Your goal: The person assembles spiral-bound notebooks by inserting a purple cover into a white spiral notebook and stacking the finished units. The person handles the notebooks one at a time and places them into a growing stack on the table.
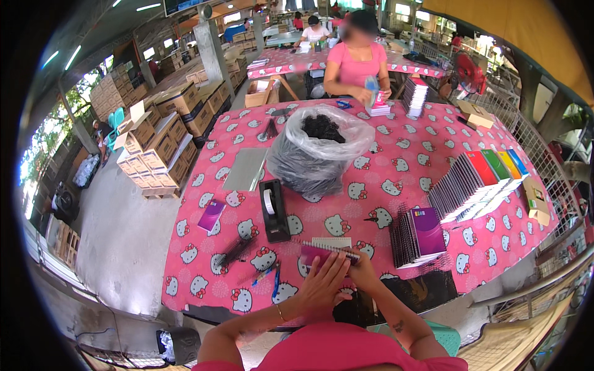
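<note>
A purple spiral notebook (pixel 312 253) lies at the near edge of the table, its wire coil along the far side and a pale page showing beyond the coil. My left hand (pixel 327 277) rests on its cover with fingers stretched flat. At the coil's right end, my right hand (pixel 361 269) has its fingers curled round the notebook's corner, partly hidden by the left. Left of my hands lie blue pens (pixel 276 281) and a bundle of loose black coils (pixel 236 252). A black tape dispenser (pixel 275 213) stands just beyond the notebook.
A clear plastic bag (pixel 309 161) full of black coils stands mid-table. Stacked purple notebooks (pixel 422 238) and a long colourful row (pixel 476 185) occupy the right. A small purple booklet (pixel 212 214) and clear sheets (pixel 245 169) lie left. Across the table a co-worker (pixel 357 68) handles notebooks.
</note>
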Motion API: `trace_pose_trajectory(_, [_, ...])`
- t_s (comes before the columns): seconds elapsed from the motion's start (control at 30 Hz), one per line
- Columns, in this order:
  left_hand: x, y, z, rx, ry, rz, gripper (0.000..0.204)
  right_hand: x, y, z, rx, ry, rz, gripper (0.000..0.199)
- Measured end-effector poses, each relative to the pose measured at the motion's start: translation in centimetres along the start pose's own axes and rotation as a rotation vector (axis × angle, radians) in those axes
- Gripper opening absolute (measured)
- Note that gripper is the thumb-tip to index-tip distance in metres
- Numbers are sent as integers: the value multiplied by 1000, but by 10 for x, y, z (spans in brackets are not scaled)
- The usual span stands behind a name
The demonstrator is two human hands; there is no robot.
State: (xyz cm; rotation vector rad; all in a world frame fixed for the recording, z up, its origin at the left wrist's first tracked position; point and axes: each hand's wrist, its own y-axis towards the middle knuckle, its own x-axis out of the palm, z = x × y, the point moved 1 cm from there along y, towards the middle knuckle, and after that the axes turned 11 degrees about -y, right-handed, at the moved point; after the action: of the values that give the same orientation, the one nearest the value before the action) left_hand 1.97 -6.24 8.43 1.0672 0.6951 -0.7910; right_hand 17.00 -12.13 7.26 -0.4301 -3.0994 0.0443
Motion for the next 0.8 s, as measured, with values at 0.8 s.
trace_pose_trajectory(0.8, [-22, 44, -15, -43, -178, 161, 16, -13, 5, -14, -251, -585, 122, 27])
